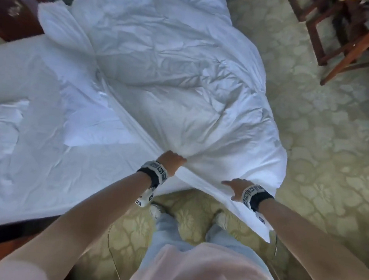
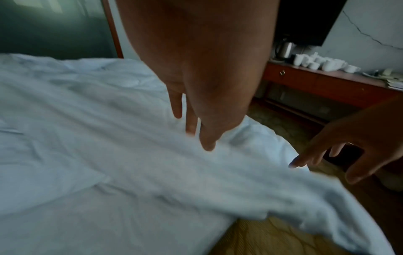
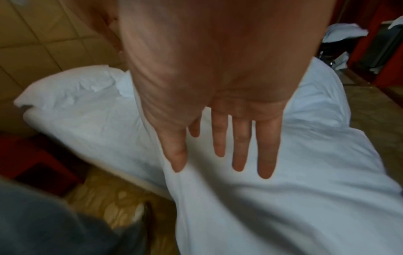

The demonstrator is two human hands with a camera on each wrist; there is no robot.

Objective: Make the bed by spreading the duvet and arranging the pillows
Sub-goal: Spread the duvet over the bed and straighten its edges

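**Duvet at bed corner, both hands on fabric**

Fingers (image 3: 240, 146) of the right hand (image 1: 236, 188) were straight and slightly spread, held over the white duvet (image 1: 173, 83); from the head camera I saw that hand at the duvet's near edge, where the fabric hung off the bed toward the patterned carpet (image 1: 324, 141). Whether the palm pressed the cloth I could not tell. The left hand (image 1: 172, 161) was at a bunched fold of the duvet, knuckles up; in its own wrist view the fingers (image 2: 191, 124) pointed straight down close together, tips at the fabric, and I could not confirm a grip. I noted the duvet lying heaped and crumpled on the right part of the bed, draping over that side. The white sheet (image 1: 35, 126) lay exposed to the left. A pillow (image 3: 72, 96) sat at the bed's far end. A wooden chair (image 1: 355, 38) stood on the carpet, well apart.
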